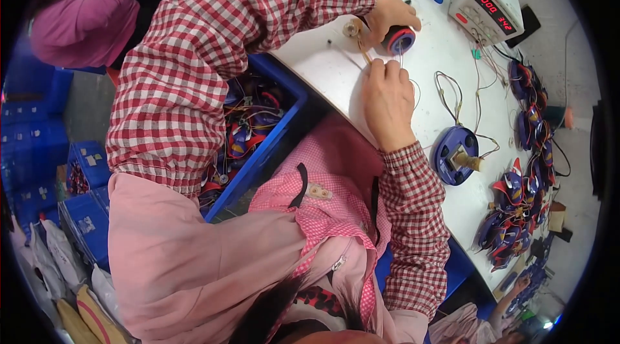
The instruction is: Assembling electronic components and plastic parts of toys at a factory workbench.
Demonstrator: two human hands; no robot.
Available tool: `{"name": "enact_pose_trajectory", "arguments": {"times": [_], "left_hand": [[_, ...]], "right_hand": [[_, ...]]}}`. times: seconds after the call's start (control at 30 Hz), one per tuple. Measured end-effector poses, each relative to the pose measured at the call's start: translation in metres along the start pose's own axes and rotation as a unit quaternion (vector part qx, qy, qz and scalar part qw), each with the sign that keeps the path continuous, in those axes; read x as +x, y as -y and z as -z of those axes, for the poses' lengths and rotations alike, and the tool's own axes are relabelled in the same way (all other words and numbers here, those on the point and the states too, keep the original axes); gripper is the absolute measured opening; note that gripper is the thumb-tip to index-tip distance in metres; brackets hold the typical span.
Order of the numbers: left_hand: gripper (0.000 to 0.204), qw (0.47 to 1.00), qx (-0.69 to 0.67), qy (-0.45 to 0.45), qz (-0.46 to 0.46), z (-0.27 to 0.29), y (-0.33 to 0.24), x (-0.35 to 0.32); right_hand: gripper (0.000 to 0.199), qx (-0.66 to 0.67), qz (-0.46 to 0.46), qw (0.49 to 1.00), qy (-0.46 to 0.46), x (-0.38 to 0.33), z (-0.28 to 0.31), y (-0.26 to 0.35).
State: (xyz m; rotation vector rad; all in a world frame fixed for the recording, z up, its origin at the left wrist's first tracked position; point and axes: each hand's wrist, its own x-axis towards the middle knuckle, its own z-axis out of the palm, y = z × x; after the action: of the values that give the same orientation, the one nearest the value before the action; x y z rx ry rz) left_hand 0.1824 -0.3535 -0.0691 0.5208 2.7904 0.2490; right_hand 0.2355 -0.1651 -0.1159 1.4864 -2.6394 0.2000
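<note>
With the pink apron (pixel 194 266) nearest us, we grip the red-rimmed spool (pixel 399 40) in the curled left hand (pixel 389 13), pinch the thin wire (pixel 401 52) just below it in the right hand (pixel 387 102), and should keep it taut.

The left hand (pixel 387 11) hides most of the round part (pixel 399 40) it grips

- Red-and-white checked sleeves run up from both hands, with gathered cuffs at the wrists.
- Behind them, a pale pink vest over a pink gingham apron.
</note>
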Motion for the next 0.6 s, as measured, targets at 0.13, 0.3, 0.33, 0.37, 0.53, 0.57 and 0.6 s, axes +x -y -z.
{"name": "enact_pose_trajectory", "arguments": {"times": [0.13,0.3,0.33,0.37,0.53,0.57,0.6], "left_hand": [[0.081,0.996,0.023,0.037,0.079,0.010,0.008,0.009],[0.047,0.987,-0.021,0.097,0.123,0.032,-0.010,0.028],[0.042,0.981,-0.051,0.115,0.146,0.036,-0.012,0.031],[0.038,0.974,-0.081,0.133,0.168,0.041,-0.014,0.035],[0.042,0.954,-0.078,0.200,0.211,0.067,-0.025,0.051],[0.042,0.955,-0.074,0.197,0.209,0.069,-0.022,0.064],[0.044,0.963,-0.036,0.206,0.171,0.067,-0.010,0.083]], "right_hand": [[0.020,0.061,0.091,0.992,-0.067,-0.009,-0.005,-0.021],[0.014,0.314,0.095,0.939,-0.103,-0.024,-0.007,-0.035],[0.012,0.382,0.057,0.916,-0.108,-0.026,-0.006,-0.037],[0.011,0.447,0.019,0.887,-0.112,-0.027,-0.005,-0.040],[0.012,0.725,-0.128,0.674,-0.060,-0.031,-0.016,-0.058],[0.013,0.776,-0.143,0.609,-0.080,-0.031,-0.015,-0.059],[0.013,0.822,-0.153,0.541,-0.095,-0.029,-0.015,-0.059]]}}
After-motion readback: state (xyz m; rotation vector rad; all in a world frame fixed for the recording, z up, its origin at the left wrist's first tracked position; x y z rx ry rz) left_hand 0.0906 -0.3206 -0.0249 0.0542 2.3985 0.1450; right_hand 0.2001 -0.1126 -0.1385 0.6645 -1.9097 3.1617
